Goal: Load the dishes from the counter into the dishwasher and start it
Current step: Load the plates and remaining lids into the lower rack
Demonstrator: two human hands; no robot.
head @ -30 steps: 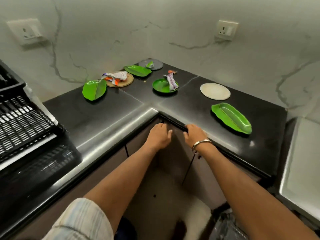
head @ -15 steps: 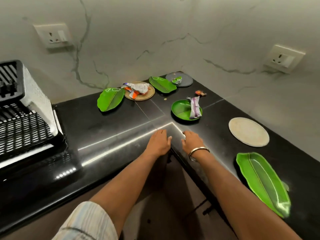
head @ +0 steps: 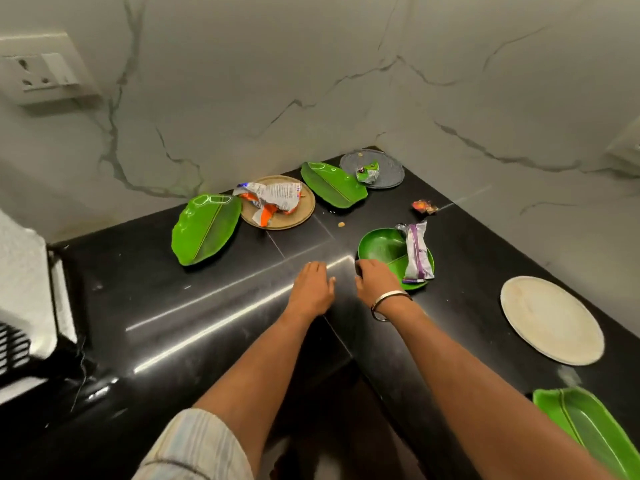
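We have pushed both hands further onto the black counter (head: 194, 317) since the earlier frame. Our left hand (head: 311, 289) lies flat, fingers loosely together, pinching nothing. Our right hand (head: 375, 280) curls over the round green plate (head: 381, 249) at its 7 o'clock rim; a purple wrapper (head: 417, 252) lies at its 3 o'clock.

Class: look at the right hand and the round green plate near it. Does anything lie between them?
Nothing visible lies between them. The right hand is already at the near-left rim of the round green plate. A purple wrapper lies on the plate's right side, away from the hand.
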